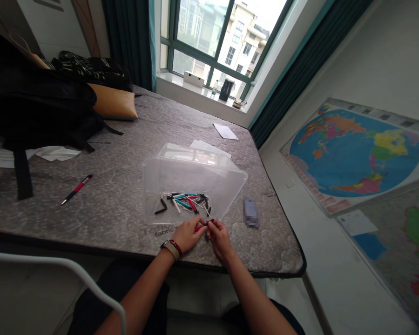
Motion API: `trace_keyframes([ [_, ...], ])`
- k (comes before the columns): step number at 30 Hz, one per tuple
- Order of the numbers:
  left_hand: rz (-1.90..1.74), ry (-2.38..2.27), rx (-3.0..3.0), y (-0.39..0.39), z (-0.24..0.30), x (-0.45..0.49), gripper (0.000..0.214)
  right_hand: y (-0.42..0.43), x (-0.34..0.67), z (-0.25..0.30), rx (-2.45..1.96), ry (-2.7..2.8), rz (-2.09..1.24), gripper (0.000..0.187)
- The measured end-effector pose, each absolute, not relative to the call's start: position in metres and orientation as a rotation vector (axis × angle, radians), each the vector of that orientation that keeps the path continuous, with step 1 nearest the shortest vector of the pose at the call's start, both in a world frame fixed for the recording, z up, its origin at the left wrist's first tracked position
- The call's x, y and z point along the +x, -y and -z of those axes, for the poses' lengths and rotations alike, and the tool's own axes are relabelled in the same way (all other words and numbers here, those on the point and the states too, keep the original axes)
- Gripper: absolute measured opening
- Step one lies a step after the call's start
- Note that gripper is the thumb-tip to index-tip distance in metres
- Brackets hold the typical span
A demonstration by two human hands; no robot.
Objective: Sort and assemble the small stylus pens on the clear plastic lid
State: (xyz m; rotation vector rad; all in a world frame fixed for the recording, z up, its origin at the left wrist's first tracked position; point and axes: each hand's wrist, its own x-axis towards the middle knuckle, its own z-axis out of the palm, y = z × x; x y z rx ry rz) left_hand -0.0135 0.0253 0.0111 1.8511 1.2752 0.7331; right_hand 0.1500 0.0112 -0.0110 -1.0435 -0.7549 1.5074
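My left hand and my right hand meet just in front of a clear plastic box on the mattress. Both are pinched on one small red and black pen part, the left on its red end, the right on its dark end. Inside the box lie several loose pen parts in teal, red, black and white. A watch and a red band circle my left wrist.
A red and black pen lies alone to the left. A blurred card rests right of the box. A black backpack and tan cushion fill the far left. Papers lie beyond the box. A white chair frame crosses my lap.
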Motion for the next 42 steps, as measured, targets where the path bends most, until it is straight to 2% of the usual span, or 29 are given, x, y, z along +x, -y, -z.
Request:
trace_keyframes([
  [14, -0.703, -1.295, 1.862, -0.029, -0.006, -0.016, 0.014, -0.009, 0.153, 0.006, -0.978, 0.592, -1.481, 0.025],
  [19, -0.71, -1.341, 1.86, -0.028, -0.006, -0.015, 0.017, -0.009, 0.152, 0.007, -0.988, 0.626, -1.486, 0.026],
  [24, -0.671, -1.367, 1.883, -0.025, -0.006, -0.012, 0.03, -0.01, 0.153, 0.01, -1.014, 0.657, -1.493, 0.025],
  [30, -0.722, -1.334, 1.832, -0.027, -0.007, -0.015, 0.027, -0.009, 0.155, 0.009, -1.014, 0.604, -1.489, 0.027],
  [36, -1.048, -1.333, 1.582, -0.034, -0.014, -0.022, 0.027, -0.009, 0.152, 0.009, -1.077, 0.625, -1.45, 0.023],
  [42, -1.22, -1.224, 1.155, -0.043, -0.01, -0.024, 0.033, -0.008, 0.143, 0.011, -1.295, 0.951, -1.407, 0.037],
])
